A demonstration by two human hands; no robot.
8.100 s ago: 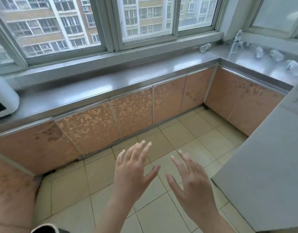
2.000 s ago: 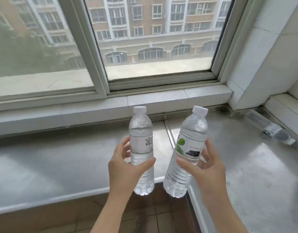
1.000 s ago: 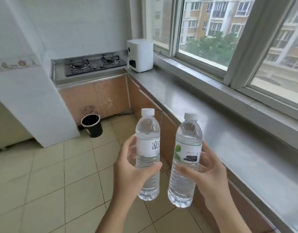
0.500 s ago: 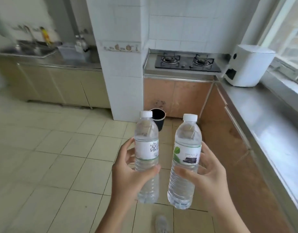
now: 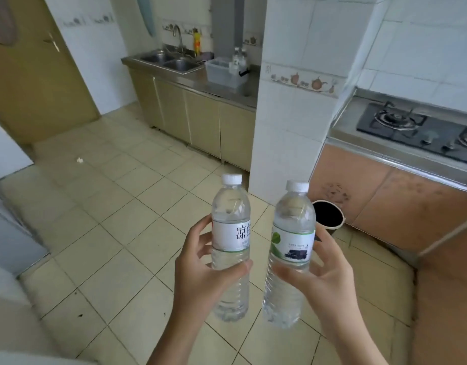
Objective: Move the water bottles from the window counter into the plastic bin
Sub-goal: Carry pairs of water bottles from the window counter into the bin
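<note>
My left hand (image 5: 201, 280) grips a clear water bottle with a white label (image 5: 231, 233), held upright over the floor. My right hand (image 5: 324, 280) holds a second upright water bottle with a green-and-white label (image 5: 293, 233) beside it. Both have white caps. The clear plastic bin (image 5: 223, 73) stands far ahead on the steel counter next to the sink, with two bottles (image 5: 239, 57) standing upright at its right end. The window counter is out of view.
A white tiled pillar (image 5: 287, 106) stands between the sink counter (image 5: 227, 93) and the gas stove (image 5: 416, 127). A black waste bucket (image 5: 328, 214) sits on the tiled floor just beyond the bottles. A sink (image 5: 172, 61) and a wooden door (image 5: 35, 67) lie to the left.
My view has swung left from the window counter, past the stove, to the sink counter with the bin. Both hands keep the same hold on the bottles.
</note>
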